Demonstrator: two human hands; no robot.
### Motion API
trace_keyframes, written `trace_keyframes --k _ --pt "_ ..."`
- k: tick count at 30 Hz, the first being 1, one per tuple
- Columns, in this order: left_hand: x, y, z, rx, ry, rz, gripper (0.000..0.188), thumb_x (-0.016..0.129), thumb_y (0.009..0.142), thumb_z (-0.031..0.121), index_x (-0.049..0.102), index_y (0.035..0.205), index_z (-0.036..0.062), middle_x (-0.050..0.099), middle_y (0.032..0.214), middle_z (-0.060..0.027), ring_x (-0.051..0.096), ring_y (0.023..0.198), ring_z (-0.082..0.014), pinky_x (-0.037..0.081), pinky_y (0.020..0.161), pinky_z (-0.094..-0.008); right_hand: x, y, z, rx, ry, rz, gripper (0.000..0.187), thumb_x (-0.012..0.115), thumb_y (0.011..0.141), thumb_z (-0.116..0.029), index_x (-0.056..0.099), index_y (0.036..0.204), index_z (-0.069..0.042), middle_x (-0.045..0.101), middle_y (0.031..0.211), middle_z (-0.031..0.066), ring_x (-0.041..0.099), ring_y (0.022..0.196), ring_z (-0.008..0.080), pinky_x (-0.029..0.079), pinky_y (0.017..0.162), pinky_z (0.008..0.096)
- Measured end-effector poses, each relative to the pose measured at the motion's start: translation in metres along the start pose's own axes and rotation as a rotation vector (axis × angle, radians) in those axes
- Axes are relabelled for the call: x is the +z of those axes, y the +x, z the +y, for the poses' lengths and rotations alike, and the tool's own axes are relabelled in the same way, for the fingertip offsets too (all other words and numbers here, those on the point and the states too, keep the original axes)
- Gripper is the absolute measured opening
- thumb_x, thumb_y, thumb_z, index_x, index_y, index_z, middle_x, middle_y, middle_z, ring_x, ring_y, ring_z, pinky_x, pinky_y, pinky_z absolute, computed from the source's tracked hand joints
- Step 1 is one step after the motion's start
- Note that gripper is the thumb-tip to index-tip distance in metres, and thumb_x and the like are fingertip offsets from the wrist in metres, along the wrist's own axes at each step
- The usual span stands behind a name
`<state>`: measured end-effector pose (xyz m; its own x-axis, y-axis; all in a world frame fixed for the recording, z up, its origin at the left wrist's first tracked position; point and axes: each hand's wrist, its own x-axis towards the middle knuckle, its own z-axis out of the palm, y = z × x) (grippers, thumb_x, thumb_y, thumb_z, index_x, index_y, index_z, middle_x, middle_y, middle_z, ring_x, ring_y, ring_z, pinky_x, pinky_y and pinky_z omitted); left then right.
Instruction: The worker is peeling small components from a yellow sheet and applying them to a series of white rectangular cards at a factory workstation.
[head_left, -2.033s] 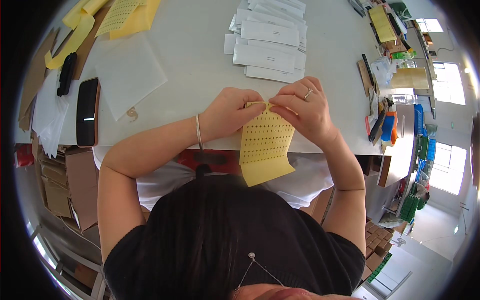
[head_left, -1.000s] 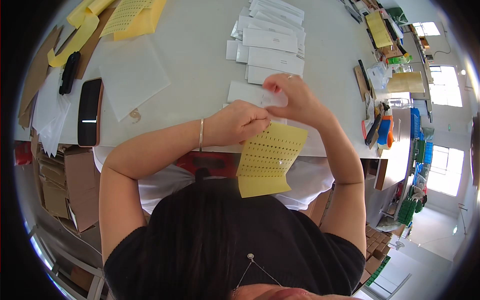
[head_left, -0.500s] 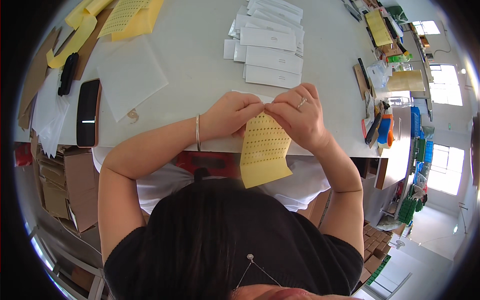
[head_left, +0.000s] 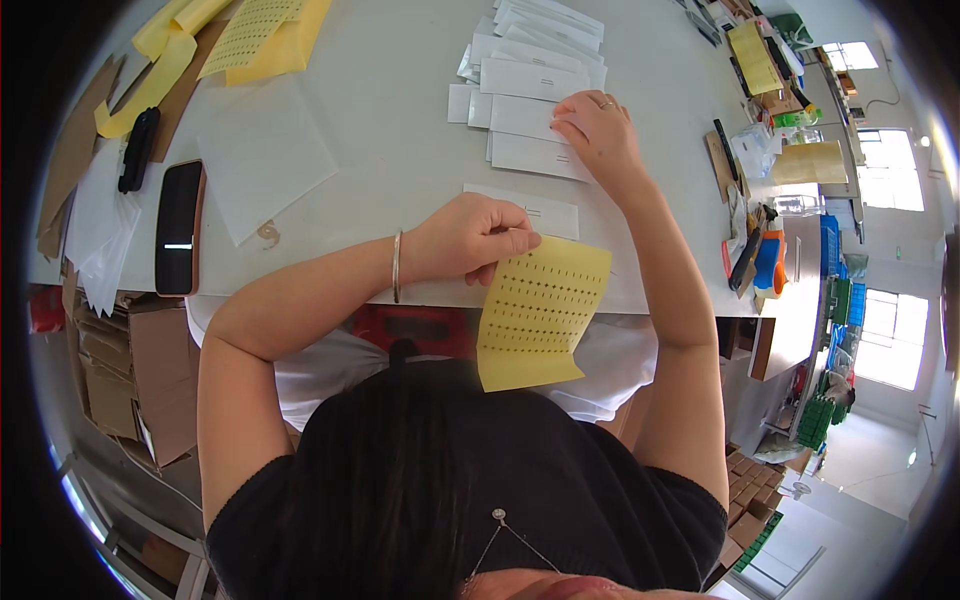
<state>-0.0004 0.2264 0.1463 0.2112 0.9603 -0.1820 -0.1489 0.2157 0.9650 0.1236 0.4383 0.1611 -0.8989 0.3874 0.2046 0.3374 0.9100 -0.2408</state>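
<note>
My left hand (head_left: 470,235) pinches the top corner of a yellow label sheet (head_left: 545,310) between thumb and fingers. Rows of small dark marks cover the sheet, which hangs over the table's front edge with its bottom part bent. My right hand (head_left: 605,138) is farther out, over the flat white boxes (head_left: 535,155). Its thumb and fingers are pressed together there; anything between them is too small to make out. A single white box (head_left: 557,214) lies nearer me, just beyond the left hand and sheet, apart from the overlapping row of several others.
At the left lie a phone (head_left: 179,228), a black box cutter (head_left: 138,150), translucent sheets (head_left: 265,165) and more yellow label sheets (head_left: 285,50). Along the right edge are an orange tape roll (head_left: 772,262), tools and clear bottles. Cardboard boxes (head_left: 160,370) stand below the table's left side.
My right hand has left the sheet's top edge and moved away from me to the white boxes. The left hand keeps the sheet, whose right side has swung outward. The nearest box shows more.
</note>
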Motion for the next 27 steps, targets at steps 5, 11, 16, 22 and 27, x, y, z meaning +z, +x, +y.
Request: trace_keyframes --k 5,11,16,22,27 --pt "0.0 -0.002 0.0 0.025 0.067 -0.006 0.026 0.058 0.094 0.023 0.064 0.087 -0.0013 0.061 0.064 -0.002 0.055 0.05 -0.0059 0.043 0.044 -0.0205 -0.005 -0.008 -0.002 -0.058 0.012 -0.016 0.047 0.067 0.082 -0.02 0.049 0.126 -0.013 0.063 0.104 0.009 0.054 0.106 0.0281 0.04 0.095 0.0411" --pt "0.004 -0.001 -0.002 0.061 0.108 -0.026 0.023 0.057 0.092 0.017 0.066 0.089 -0.0038 0.062 0.065 -0.0037 0.058 0.051 -0.008 0.047 0.047 -0.022 -0.018 -0.009 -0.001 -0.09 -0.118 -0.049 0.047 0.072 0.076 -0.021 0.052 0.117 -0.01 0.064 0.1 0.0096 0.057 0.102 0.0285 0.041 0.094 0.0392" --pt "0.003 -0.002 -0.004 0.11 0.109 -0.023 0.021 0.053 0.091 0.011 0.066 0.092 -0.006 0.063 0.067 -0.0054 0.06 0.053 -0.0093 0.05 0.049 -0.0235 -0.026 -0.038 -0.029 -0.029 0.217 -0.262 0.044 0.075 0.072 -0.022 0.055 0.109 -0.007 0.064 0.098 0.01 0.06 0.095 0.0262 0.041 0.092 0.0362" --pt "0.004 -0.001 -0.004 0.019 0.11 0.014 0.026 0.055 0.09 0.018 0.065 0.09 -0.0058 0.064 0.065 -0.0083 0.061 0.053 -0.0105 0.051 0.05 -0.025 -0.044 -0.053 -0.029 0.154 0.717 -0.303 0.02 0.072 0.076 -0.006 0.068 0.095 -0.003 0.065 0.094 0.0064 0.059 0.089 0.0202 0.046 0.082 0.0313" --pt "0.004 0.001 -0.004 -0.017 -0.003 0.09 0.028 0.054 0.092 0.021 0.065 0.087 -0.0044 0.064 0.069 -0.0069 0.062 0.055 -0.0102 0.051 0.049 -0.0236 -0.041 -0.066 -0.069 -0.197 0.356 -0.088 0.015 0.075 0.073 -0.011 0.07 0.087 -0.01 0.063 0.087 -0.0016 0.059 0.085 0.0186 0.043 0.084 0.0333"
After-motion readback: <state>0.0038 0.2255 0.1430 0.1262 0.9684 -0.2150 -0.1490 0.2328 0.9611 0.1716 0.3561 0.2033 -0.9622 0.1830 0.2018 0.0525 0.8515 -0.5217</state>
